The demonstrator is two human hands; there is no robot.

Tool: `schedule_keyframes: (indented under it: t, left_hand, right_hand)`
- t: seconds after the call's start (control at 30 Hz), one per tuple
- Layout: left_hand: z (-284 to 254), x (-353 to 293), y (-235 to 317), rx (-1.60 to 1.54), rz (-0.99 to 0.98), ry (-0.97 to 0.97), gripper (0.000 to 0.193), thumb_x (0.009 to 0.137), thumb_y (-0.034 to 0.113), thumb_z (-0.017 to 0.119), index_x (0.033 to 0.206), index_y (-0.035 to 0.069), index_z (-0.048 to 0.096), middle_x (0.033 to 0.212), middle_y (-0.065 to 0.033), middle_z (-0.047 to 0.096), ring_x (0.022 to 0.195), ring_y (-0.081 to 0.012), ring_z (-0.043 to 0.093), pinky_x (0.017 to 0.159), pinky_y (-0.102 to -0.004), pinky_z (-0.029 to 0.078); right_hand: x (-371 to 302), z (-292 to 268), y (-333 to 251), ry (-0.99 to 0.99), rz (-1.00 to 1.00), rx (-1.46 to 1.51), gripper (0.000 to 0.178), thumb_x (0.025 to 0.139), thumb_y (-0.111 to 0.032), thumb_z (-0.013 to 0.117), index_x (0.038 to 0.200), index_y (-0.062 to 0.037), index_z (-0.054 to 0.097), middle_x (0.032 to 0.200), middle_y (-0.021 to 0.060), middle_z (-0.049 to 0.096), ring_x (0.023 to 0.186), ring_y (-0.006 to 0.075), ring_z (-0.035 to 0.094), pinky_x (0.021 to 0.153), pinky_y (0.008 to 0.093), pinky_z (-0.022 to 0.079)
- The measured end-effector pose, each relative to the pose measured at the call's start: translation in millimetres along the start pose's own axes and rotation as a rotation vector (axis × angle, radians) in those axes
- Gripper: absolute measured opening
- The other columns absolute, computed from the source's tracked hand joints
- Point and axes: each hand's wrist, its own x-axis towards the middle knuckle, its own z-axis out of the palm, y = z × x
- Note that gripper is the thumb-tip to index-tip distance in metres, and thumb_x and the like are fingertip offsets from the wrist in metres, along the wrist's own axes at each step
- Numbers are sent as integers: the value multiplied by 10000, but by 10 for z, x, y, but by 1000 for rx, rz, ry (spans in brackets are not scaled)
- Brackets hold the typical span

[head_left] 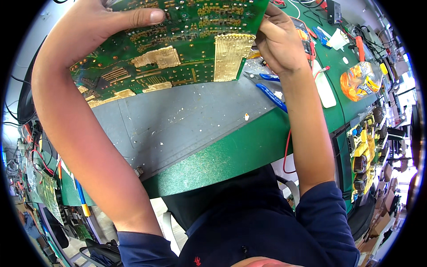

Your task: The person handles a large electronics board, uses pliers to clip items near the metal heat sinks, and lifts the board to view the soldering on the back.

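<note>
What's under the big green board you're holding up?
Under the green circuit board lies a grey work mat with small white specks, and blue-handled cutters poke out near the right hand. The board hides the mat's far part and whatever sits there.

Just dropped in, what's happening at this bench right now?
A person holds a large green circuit board up over a grey work mat, solder side toward the camera. The left hand grips its left edge, thumb across the face; the right hand holds the right edge. Blue-handled cutters lie on the mat below.
</note>
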Motion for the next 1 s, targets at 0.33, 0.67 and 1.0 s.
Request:
schedule_keyframes:
  t: [0.33,0.67,1.0]
  left_hand:
    - [27,-31,12,30,-1,61,687,787,303,860,1299,-54,574,1053,-121,704,909,-162,691,802,-282,558]
    - [127,-133,244,163,26,131,648,734,360,885,1153,-64,632,920,-128,706,800,-167,668,725,-303,526]
    - [295,-286,623,441,56,200,599,701,377,902,1028,-80,696,862,-142,735,758,-190,679,727,-331,524]
  right_hand:
    - [-43,106,-66,58,18,13,283,938,42,574,1205,9,660,1117,83,710,973,154,679,855,282,551]
    - [-44,154,-71,57,-31,-49,288,939,57,560,1209,13,652,1132,95,703,990,164,679,868,299,561]
    - [-75,39,-34,42,-58,16,262,961,22,559,1203,-5,659,1110,88,716,975,170,694,858,315,568]
